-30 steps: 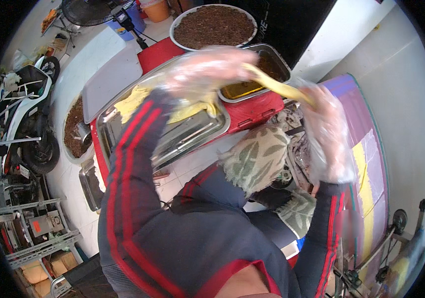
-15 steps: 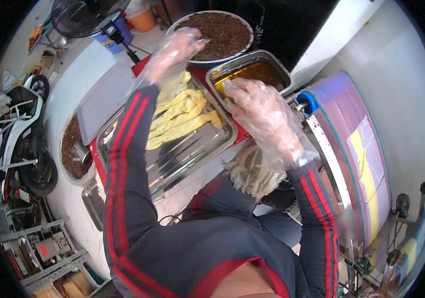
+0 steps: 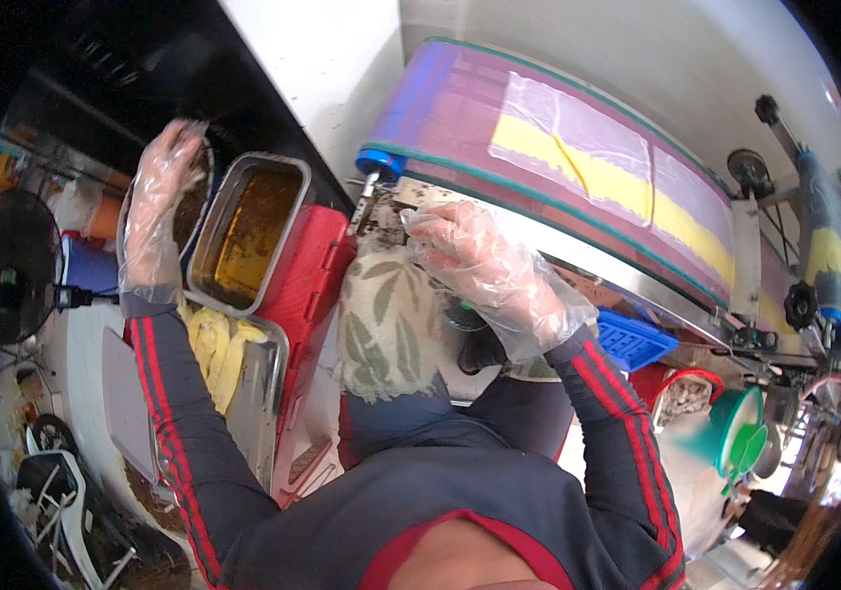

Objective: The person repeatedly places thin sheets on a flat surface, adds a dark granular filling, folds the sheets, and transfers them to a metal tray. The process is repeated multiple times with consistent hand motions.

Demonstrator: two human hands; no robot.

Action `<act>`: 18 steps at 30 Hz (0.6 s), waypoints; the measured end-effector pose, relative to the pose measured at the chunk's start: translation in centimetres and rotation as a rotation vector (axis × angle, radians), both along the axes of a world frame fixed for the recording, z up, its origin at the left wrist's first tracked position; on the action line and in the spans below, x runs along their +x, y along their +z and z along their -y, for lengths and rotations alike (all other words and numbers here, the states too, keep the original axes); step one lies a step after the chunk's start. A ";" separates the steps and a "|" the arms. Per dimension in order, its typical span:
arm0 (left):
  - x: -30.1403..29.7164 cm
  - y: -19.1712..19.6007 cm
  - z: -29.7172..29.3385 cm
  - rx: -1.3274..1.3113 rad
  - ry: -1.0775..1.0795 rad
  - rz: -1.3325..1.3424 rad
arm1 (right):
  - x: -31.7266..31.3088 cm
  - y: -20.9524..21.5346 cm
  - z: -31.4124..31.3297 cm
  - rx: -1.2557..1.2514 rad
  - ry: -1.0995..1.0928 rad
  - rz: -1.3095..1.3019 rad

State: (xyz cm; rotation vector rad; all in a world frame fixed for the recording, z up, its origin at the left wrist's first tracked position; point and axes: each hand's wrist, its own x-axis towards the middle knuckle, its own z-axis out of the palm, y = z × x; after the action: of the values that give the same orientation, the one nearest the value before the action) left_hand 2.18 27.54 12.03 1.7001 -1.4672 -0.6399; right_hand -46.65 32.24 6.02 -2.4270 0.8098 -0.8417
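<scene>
Both my hands wear clear plastic gloves. My left hand (image 3: 163,202) reaches over the round bowl of crumbly brown filling (image 3: 191,211); its fingers are bent together, and what they hold, if anything, is hidden. My right hand (image 3: 484,261) hovers beside the leaf-patterned cloth (image 3: 386,315) draped over my thigh, near the conveyor's edge. Its fingers are curled in, with nothing I can make out in them. Between bowl and cloth stands a deep steel pan of yellow oil (image 3: 255,226). Yellow dough strips (image 3: 219,354) lie in a steel tray (image 3: 268,393) by my left forearm.
A purple conveyor belt (image 3: 450,108) carries thin white sheets with a yellow band (image 3: 568,162). A red stool-like support (image 3: 317,265) stands beside the oil pan. A black fan (image 3: 12,265) is at left; a blue basket (image 3: 632,339) and green tub (image 3: 735,423) are at right.
My view has swung right, toward the conveyor. My left hand stays by the bowl, while my right hand has moved from the oil pan over to the cloth and conveyor edge.
</scene>
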 end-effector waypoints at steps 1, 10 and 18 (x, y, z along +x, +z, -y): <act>-4.3 1.6 1.3 -0.105 -0.048 0.078 | -0.5 -0.2 -0.4 -0.019 -0.011 0.027; -43.6 -7.4 14.5 -0.119 -0.524 0.367 | -10.0 0.0 -3.6 0.072 -0.311 0.043; -52.0 -9.6 13.5 -0.245 -0.751 -0.129 | -16.8 0.0 1.1 0.034 -0.569 0.167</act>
State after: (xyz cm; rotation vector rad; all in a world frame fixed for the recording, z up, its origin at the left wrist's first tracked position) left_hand -49.81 14.07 2.46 0.8734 -1.9928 -0.8889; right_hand -63.46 31.10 6.00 -2.0765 1.4626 -1.1993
